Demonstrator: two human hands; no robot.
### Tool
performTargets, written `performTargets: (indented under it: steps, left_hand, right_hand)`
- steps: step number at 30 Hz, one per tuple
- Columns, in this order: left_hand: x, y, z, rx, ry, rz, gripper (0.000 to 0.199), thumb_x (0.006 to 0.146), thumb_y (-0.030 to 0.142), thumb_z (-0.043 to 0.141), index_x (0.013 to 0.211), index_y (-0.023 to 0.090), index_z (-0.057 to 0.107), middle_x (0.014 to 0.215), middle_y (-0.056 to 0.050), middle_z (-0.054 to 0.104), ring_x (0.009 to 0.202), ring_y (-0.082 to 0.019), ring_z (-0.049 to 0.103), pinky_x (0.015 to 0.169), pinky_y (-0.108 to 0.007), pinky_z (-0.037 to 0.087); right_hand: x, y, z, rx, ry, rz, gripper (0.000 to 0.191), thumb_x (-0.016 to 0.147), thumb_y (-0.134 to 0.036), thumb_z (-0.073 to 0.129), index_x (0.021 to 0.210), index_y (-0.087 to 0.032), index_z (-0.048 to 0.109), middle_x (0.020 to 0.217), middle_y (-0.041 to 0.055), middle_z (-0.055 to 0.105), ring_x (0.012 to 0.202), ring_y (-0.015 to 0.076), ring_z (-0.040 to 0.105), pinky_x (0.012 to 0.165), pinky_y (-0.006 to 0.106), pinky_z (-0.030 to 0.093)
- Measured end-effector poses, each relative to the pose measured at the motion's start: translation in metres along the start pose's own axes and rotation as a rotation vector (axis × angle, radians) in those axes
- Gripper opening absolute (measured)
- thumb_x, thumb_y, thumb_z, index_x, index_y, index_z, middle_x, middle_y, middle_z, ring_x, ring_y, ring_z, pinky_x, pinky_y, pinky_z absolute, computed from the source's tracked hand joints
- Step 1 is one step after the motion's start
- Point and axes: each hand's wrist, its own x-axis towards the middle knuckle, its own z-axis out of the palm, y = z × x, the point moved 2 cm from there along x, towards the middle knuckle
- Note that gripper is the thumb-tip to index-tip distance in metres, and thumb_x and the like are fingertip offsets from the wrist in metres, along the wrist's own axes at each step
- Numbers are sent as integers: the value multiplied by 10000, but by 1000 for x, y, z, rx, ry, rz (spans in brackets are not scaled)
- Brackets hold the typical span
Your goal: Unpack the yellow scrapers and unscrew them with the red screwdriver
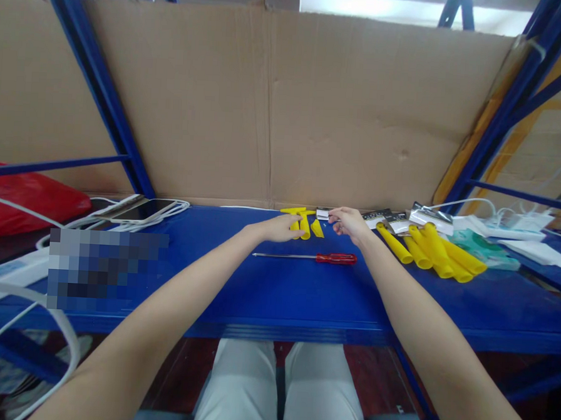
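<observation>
Both arms reach to the back of the blue shelf (285, 298). My left hand (282, 227) is beside small yellow pieces (305, 226), its fingers over some of them; whether it grips one is unclear. My right hand (348, 223) has its fingers bent near a small white and black packet (323, 213); its fingertips are too small to tell a grip. A separate yellow piece (317, 229) lies between the hands. In front of them, a screwdriver with a red handle (336, 259) lies crosswise, its shaft pointing left.
Several yellow tubes (436, 248) and black-and-white packets (430, 218) lie at right, beside green plastic (488, 248). At left are a phone-like device (142, 209), white cables and a red bag (27, 200). Cardboard (267, 109) stands behind, between blue posts (96, 87).
</observation>
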Motion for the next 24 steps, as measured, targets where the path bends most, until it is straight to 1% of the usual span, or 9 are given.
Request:
performTargets:
  steps: [1, 3, 6, 9, 12, 14, 17, 20, 24]
  left_hand:
    - [-9, 1, -4, 19, -74, 21, 362, 726, 359, 597, 1049, 199, 630, 1187, -79, 621, 1110, -212, 552, 937, -290, 382]
    - [-26, 3, -11, 18, -90, 35, 344, 752, 370, 569, 1042, 196, 633, 1129, -71, 651, 1029, -204, 596, 892, -285, 416]
    - [-45, 2, -15, -29, 91, 34, 327, 815, 307, 471, 1084, 191, 616, 1109, -63, 659, 986, -187, 611, 874, -305, 443]
    - [-52, 0, -13, 21, 201, 68, 317, 787, 253, 493, 1066, 194, 632, 1110, -60, 659, 1010, -197, 600, 918, -331, 428]
    - [-53, -1, -14, 9, 272, 76, 308, 805, 246, 460, 1048, 188, 641, 1059, -57, 677, 947, -184, 621, 884, -323, 450]
    - [-51, 0, -15, 9, 299, 85, 302, 809, 242, 452, 1031, 181, 648, 1042, -60, 682, 918, -179, 629, 860, -314, 461]
    - [-51, 0, -12, 15, 290, 101, 287, 805, 235, 456, 994, 171, 662, 1015, -69, 689, 883, -179, 636, 828, -307, 471]
    - [-51, -1, -7, 2, 264, 100, 272, 790, 221, 471, 961, 169, 676, 980, -72, 697, 849, -181, 642, 800, -302, 480]
    - [-50, -2, -4, -11, 253, 91, 250, 773, 204, 486, 918, 159, 685, 951, -76, 700, 839, -184, 642, 785, -297, 483]
  right_hand:
    - [0, -2, -2, -80, 4, -21, 56, 765, -126, 538, 728, -163, 558, 547, -16, 575, 377, 64, 454, 365, 189, 323]
    - [-1, -8, -11, -327, 18, -110, 38, 725, -141, 599, 739, -171, 581, 596, 3, 604, 457, 93, 513, 436, 210, 373]
    - [-4, -21, -34, -738, 10, -279, 153, 649, -201, 691, 792, -187, 639, 739, 48, 664, 711, 172, 609, 623, 244, 435]
    - [-7, -23, -70, -1033, 5, -215, 213, 703, -309, 645, 869, -176, 661, 898, 106, 679, 852, 240, 622, 728, 312, 453]
    - [-12, -13, -118, -1309, 208, 2, 263, 739, -321, 594, 913, -132, 649, 977, 185, 655, 949, 320, 599, 778, 409, 456]
    - [-19, -3, -147, -1372, 355, 83, 294, 760, -289, 565, 978, -101, 627, 1094, 238, 604, 1042, 356, 558, 817, 435, 445]
    - [-32, 11, -175, -1357, 461, 135, 345, 759, -291, 568, 1048, -104, 590, 1140, 254, 564, 1082, 384, 530, 827, 462, 442]
    - [-43, 18, -184, -1296, 461, 182, 377, 746, -272, 573, 1080, -97, 564, 1101, 256, 575, 1037, 386, 552, 789, 449, 452]
    - [-54, 6, -178, -1281, 488, 171, 370, 755, -257, 546, 1087, -94, 561, 1053, 245, 597, 990, 367, 575, 747, 421, 453]
